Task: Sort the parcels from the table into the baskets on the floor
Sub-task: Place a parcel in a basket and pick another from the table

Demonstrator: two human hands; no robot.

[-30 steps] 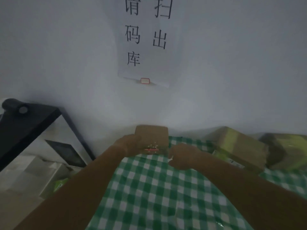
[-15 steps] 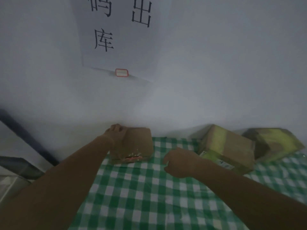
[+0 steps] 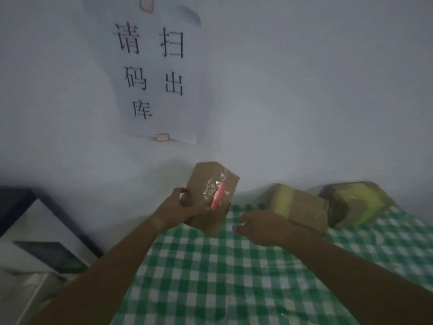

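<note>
A small brown cardboard parcel [image 3: 212, 184] with clear tape and a red strip is held tilted above the far left corner of the green checked table [image 3: 234, 277]. My left hand [image 3: 185, 207] grips its left side. My right hand [image 3: 260, 227] hovers just right of the parcel, fingers loosely curled, holding nothing. Two more parcels lie on the table against the wall: a brown one with yellow-green tape [image 3: 302, 207] and a darker one with yellow-green tape [image 3: 356, 202].
A white wall stands close behind the table, with a paper sign [image 3: 154, 76] taped on it. To the left of the table are a dark frame [image 3: 14, 202] and pale boxes [image 3: 28, 277] lower down. No baskets are in view.
My left hand has lifted the small parcel off the table and tilted it upright. My right hand stays just beside it. The view has swung back to the left and tipped up.
</note>
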